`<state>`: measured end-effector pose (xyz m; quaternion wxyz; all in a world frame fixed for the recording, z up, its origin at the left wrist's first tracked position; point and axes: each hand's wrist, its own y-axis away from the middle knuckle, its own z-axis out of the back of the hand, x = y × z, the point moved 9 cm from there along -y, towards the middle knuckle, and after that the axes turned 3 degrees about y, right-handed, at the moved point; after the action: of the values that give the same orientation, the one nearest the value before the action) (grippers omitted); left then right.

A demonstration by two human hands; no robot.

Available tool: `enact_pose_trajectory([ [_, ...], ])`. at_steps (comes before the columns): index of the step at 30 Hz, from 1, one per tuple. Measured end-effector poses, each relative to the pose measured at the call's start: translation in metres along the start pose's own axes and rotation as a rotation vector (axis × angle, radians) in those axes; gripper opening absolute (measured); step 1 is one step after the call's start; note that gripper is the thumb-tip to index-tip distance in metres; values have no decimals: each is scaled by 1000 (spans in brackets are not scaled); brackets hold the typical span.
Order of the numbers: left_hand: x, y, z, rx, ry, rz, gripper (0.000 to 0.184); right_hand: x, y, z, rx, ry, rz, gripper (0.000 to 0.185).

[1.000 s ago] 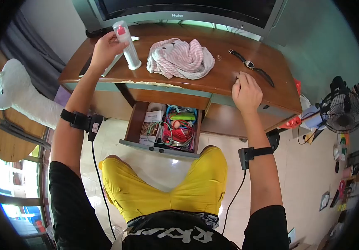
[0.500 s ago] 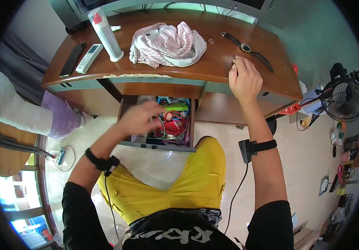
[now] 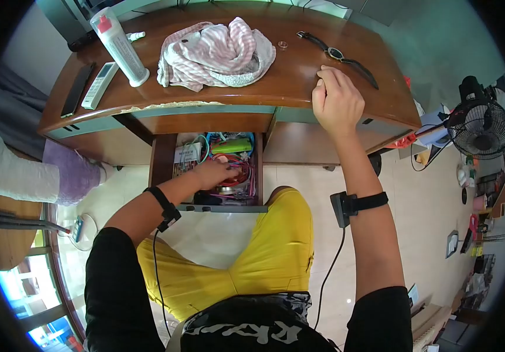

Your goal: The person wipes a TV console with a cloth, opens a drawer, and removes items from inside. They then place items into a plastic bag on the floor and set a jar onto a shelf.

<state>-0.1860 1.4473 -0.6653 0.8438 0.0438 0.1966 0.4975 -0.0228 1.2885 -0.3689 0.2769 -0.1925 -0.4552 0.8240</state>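
Observation:
My left hand [image 3: 212, 174] reaches into an open drawer [image 3: 157, 167], low over red cords [image 3: 242, 174]. Its fingertips are lost among the cords, so its grip does not show. Beside them lie a bright green item [image 3: 232, 146], a white printed box [image 3: 188, 153] and light-blue cords. My right hand [image 3: 340, 105] rests on the front edge of the wooden desk [image 3: 290, 76], fingers curled together; the inside of the curl is hidden. Just beyond it lies a black-strapped wristwatch [image 3: 335, 54], apart from the hand. A small ring [image 3: 282, 44] lies to the left of the watch.
A bunched pink-striped cloth [image 3: 217, 56] covers the middle of the desk. To its left are a pump bottle [image 3: 120, 50], a white remote [image 3: 100, 86] and a black flat object [image 3: 78, 90]. A black fan [image 3: 481, 126] stands at right, a carpeted post [image 3: 21, 173] at left.
My left hand, blurred above the drawer before, has come down onto the red cords. My right hand stays at the desk edge. The whole view has shifted slightly.

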Motion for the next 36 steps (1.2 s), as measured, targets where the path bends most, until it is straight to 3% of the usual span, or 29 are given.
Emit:
enact_pose_trajectory([
  [5, 26, 37, 25, 121, 40, 91, 60, -2, 0, 1, 6, -1, -11, 12],
  [8, 44, 61, 31, -43, 87, 81, 57, -1, 0, -2, 12, 4, -10, 13],
  [10, 77, 84, 21, 68, -38, 313, 54, -2, 1, -2, 7, 12, -4, 13],
  [11, 82, 91, 17, 66, -38, 311, 54, -2, 2, -2, 3, -4, 0, 13],
  [17, 99, 88, 9, -259, -178, 185, 56, -2, 2, -1, 15, 3, -23, 12],
  [19, 115, 81, 18, 33, 78, 548, 58, -2, 1, -2, 31, 4, -29, 12],
  [22, 121, 79, 34, 9, -51, 512, 65, -1, 1, -3, 23, 4, -17, 13],
  [27, 138, 77, 16, 93, -77, 492, 44, -1, 2, -4, 28, 16, -12, 13],
  [29, 149, 81, 21, -35, 77, 526, 40, -2, 2, -4, 20, 13, -13, 13],
  [36, 160, 86, 25, -49, 207, 533, 53, -1, 2, -4, 35, 29, -15, 13],
])
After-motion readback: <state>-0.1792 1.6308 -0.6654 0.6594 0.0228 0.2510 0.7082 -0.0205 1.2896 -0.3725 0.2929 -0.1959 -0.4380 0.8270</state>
